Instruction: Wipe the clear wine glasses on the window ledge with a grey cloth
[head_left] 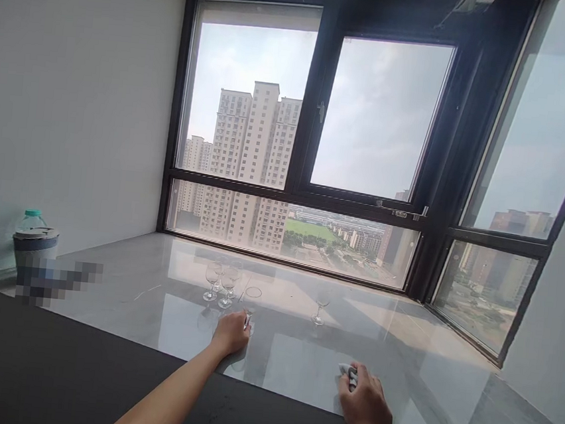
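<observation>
My left hand [231, 332] is closed around the lower part of a clear stemmed glass [253, 293], which stands upright at the sill's front. Its stem and foot are partly hidden by my fingers. To the right, my right hand [367, 401] grips a crumpled grey-and-white cloth [348, 370] low over the sill's front edge. Behind my left hand, more stemmed glasses [228, 280] stand upright in a close group. A single stemmed glass [321, 304] stands apart, between and beyond my two hands.
A glossy grey marble-look windowsill [138, 305] stretches beneath dark-framed windows [305, 107]. At its left end stand a cup or tub [34, 248] and a green-capped bottle [32, 218], partly blurred out. White walls [78, 99] close in both sides.
</observation>
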`<state>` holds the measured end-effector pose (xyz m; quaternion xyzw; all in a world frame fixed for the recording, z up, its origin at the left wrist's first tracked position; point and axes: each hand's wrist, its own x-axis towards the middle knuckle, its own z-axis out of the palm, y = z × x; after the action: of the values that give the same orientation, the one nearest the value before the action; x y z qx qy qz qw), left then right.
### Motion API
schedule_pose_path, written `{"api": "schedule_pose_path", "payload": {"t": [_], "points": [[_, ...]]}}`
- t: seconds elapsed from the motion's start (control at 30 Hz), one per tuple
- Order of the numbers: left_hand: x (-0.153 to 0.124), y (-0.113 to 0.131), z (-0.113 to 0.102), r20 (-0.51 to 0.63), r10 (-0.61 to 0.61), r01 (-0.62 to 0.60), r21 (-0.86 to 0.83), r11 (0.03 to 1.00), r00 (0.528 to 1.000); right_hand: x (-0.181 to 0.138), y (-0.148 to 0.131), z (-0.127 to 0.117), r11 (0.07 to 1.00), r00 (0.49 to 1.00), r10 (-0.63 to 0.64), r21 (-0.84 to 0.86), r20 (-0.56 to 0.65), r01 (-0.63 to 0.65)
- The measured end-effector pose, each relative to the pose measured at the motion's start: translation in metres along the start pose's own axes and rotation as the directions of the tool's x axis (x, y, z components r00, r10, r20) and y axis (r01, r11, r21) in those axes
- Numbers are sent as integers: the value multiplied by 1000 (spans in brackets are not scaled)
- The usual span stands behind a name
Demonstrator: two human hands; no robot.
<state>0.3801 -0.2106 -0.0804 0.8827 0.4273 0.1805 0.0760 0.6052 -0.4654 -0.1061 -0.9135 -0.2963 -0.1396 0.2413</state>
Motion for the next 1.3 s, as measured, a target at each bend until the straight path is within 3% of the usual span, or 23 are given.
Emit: {"api": "schedule_pose_path", "payload": {"t": [0.97,1.3], "points": [[3,-3,6,-29,26,-25,6,1000,999,0,2,1,999,999,-15,-30,-30,15],[-1,1,0,-12,0,0,-7,1000,1000,0,1,0,1000,1000,1,-6,-21,-1]]}}
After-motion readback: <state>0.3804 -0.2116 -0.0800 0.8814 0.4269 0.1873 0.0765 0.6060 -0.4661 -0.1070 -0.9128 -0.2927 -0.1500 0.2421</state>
